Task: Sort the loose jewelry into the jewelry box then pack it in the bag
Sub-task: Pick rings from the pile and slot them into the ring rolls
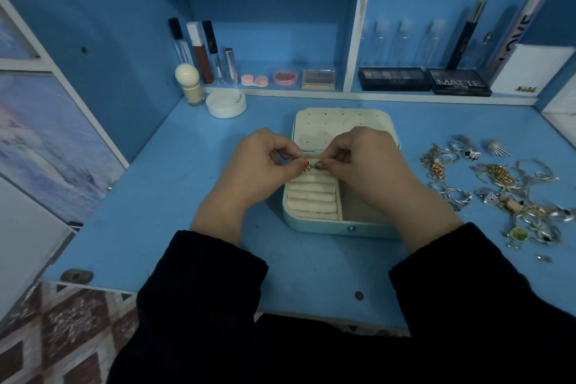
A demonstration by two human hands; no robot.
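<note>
Head camera is looking down on a blue desk (156, 196) where a person in dark sleeves (202, 290) is working over an open jewelry box (311, 223). The box is sitting at the middle of the desk, its cream, hole-dotted lid (327, 121) lying back toward twelve o'clock. Both hands are meeting above the twelve o'clock end of the box's padded ring rolls (311, 196), which are filling its nine o'clock half, while a plain side compartment (358, 209) is lying at three o'clock, partly hidden by the right wrist. The left hand (258, 162), its forearm running back toward seven o'clock, is curling its fingers and pinching a small silver ring (307, 164) with dark detail between thumb and forefinger. The right hand (364, 165), its forearm running back toward five o'clock, is curling the same way and pinching what looks like a second small silver piece (318, 164) just beside the first; the two are too small to tell whether they are touching or joined. Loose jewelry (498, 184) is lying in a tangled spread of silver and gold chains, rings and bangles at three o'clock of the box, apart from it. A round white jar (226, 104) is standing at eleven o'clock of the box, near a row of upright makeup tubes (199, 50), and dark eyeshadow palettes (394, 78) are lying at one o'clock along the back of the desk.
</note>
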